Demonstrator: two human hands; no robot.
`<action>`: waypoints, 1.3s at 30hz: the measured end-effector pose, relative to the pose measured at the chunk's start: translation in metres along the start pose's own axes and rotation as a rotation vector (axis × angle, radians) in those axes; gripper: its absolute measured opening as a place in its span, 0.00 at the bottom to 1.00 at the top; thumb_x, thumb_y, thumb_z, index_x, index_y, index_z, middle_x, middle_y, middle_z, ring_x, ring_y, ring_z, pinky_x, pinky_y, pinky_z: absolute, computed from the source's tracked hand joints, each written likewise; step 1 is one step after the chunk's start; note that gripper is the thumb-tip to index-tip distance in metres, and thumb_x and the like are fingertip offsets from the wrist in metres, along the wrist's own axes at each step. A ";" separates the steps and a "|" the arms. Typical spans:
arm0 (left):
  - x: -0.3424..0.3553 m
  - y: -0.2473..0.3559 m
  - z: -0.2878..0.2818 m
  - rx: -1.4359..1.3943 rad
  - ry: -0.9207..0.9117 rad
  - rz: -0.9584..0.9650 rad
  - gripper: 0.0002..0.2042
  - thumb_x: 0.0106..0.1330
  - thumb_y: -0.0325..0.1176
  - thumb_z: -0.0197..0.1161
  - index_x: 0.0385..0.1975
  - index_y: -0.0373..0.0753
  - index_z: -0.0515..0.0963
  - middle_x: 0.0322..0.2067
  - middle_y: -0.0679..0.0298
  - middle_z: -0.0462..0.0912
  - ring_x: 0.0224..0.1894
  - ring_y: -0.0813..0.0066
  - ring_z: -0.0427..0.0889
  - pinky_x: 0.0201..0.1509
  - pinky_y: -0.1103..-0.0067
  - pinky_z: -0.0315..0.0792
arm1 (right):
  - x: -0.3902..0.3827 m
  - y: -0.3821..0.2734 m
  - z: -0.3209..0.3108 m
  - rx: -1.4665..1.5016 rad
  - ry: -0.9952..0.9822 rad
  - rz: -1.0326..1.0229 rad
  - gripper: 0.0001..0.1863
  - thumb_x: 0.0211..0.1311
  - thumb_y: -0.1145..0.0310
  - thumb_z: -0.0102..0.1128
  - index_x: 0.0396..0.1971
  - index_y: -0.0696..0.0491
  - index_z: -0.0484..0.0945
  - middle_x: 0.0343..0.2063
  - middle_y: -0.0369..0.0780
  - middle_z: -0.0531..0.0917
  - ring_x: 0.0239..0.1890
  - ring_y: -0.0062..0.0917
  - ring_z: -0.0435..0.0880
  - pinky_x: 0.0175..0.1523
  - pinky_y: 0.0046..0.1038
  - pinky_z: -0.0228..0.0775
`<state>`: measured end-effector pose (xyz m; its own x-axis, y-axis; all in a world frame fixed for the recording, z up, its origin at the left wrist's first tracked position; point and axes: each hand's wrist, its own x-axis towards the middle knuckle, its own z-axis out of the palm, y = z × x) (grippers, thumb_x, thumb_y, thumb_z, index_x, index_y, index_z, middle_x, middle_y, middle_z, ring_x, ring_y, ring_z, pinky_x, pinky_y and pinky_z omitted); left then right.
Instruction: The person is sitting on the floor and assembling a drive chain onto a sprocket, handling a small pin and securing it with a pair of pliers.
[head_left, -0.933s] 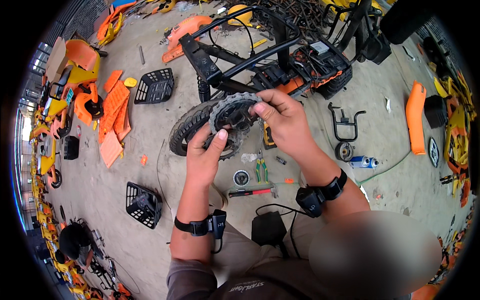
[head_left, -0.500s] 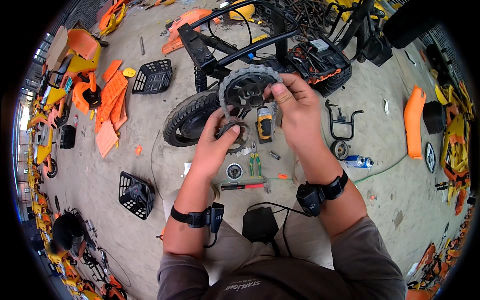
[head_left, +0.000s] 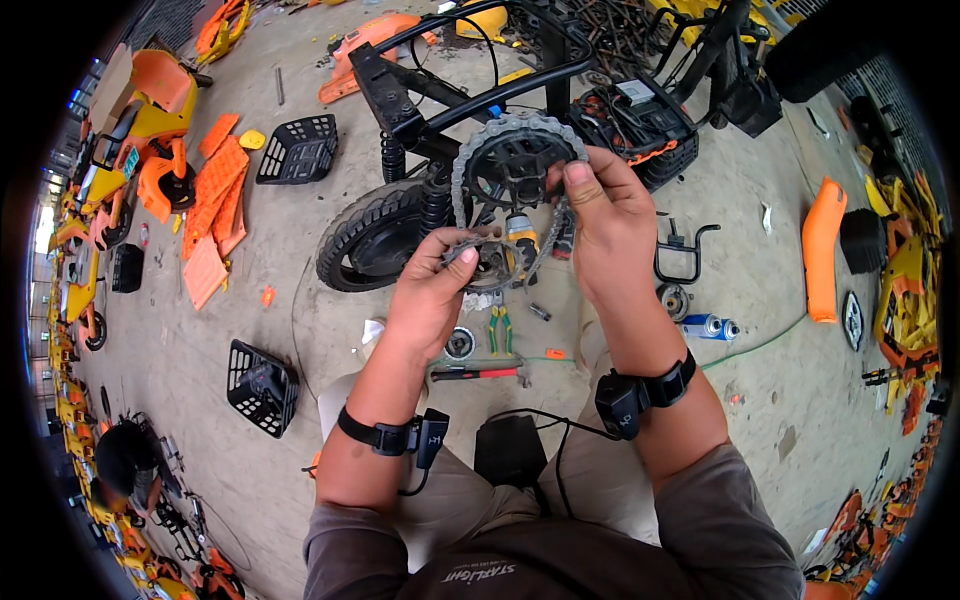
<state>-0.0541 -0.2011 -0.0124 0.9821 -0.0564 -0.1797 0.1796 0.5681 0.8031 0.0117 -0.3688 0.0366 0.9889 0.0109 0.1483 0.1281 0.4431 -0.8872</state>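
Observation:
Between my hands is a metal chain (head_left: 459, 190) looped around a large black spoked wheel (head_left: 483, 150). My right hand (head_left: 612, 225) is closed on the rim of this wheel, thumb on the near side and fingers behind. A smaller toothed sprocket (head_left: 514, 268) sits lower in the chain loop, tilted, pinched between the thumb and fingers of my left hand (head_left: 432, 290). On the right, the chain hangs in a curve toward the sprocket. Behind the parts stands a black vehicle frame (head_left: 410, 120) with a tyred rear wheel (head_left: 370, 245).
On the floor before me lie a yellow drill (head_left: 521, 232), green-handled pliers (head_left: 501, 330), a red-handled hammer (head_left: 475, 374) and a small gear (head_left: 460, 343). Blue spray cans (head_left: 708, 327) are at right, black baskets (head_left: 262, 385) at left. A co-worker (head_left: 128, 460) crouches far left.
The black wheel, the chain and both hands have shifted a little to the right against the vehicle frame. The sprocket has tipped flatter, and more of the chain's right side shows.

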 end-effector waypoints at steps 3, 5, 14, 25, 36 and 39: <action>0.002 -0.003 0.005 -0.013 0.006 0.021 0.10 0.69 0.29 0.56 0.48 0.36 0.73 0.45 0.60 0.79 0.48 0.74 0.76 0.55 0.74 0.70 | 0.000 -0.001 -0.003 0.028 0.003 0.001 0.10 0.66 0.72 0.56 0.43 0.62 0.76 0.33 0.37 0.82 0.35 0.18 0.78 0.44 0.20 0.69; 0.002 -0.005 0.002 -0.019 0.020 0.013 0.10 0.69 0.29 0.57 0.48 0.36 0.73 0.45 0.61 0.79 0.48 0.74 0.76 0.54 0.75 0.70 | 0.001 -0.001 -0.003 0.032 -0.014 0.011 0.11 0.67 0.72 0.56 0.44 0.63 0.75 0.35 0.38 0.82 0.37 0.19 0.78 0.48 0.20 0.69; 0.000 -0.002 -0.002 -0.025 0.003 -0.078 0.17 0.66 0.28 0.60 0.54 0.37 0.69 0.47 0.60 0.78 0.50 0.70 0.76 0.56 0.72 0.70 | 0.006 0.006 0.000 0.047 0.008 0.033 0.10 0.67 0.72 0.56 0.42 0.62 0.77 0.34 0.37 0.82 0.35 0.18 0.78 0.46 0.20 0.69; 0.000 -0.012 -0.007 0.007 0.053 0.006 0.17 0.64 0.23 0.62 0.52 0.35 0.70 0.44 0.62 0.78 0.45 0.76 0.77 0.51 0.78 0.73 | 0.008 0.011 0.005 0.044 0.032 0.022 0.09 0.66 0.74 0.57 0.42 0.63 0.76 0.31 0.38 0.82 0.32 0.18 0.79 0.40 0.21 0.70; 0.002 -0.014 -0.006 0.172 0.133 0.051 0.14 0.64 0.24 0.62 0.49 0.34 0.73 0.43 0.62 0.80 0.44 0.75 0.78 0.51 0.77 0.73 | 0.005 0.011 0.009 0.028 0.010 0.054 0.09 0.66 0.71 0.56 0.41 0.61 0.77 0.32 0.37 0.82 0.33 0.17 0.78 0.41 0.19 0.68; 0.003 -0.011 -0.005 0.065 0.126 0.001 0.12 0.65 0.26 0.61 0.48 0.36 0.74 0.42 0.63 0.81 0.44 0.74 0.78 0.50 0.77 0.73 | 0.004 0.012 0.011 0.020 0.019 0.056 0.09 0.66 0.71 0.57 0.41 0.61 0.77 0.31 0.36 0.82 0.33 0.16 0.78 0.41 0.19 0.68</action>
<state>-0.0537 -0.2029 -0.0245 0.9681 0.0503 -0.2456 0.1859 0.5132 0.8379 0.0169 -0.3534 0.0312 0.9957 0.0189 0.0903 0.0715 0.4606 -0.8847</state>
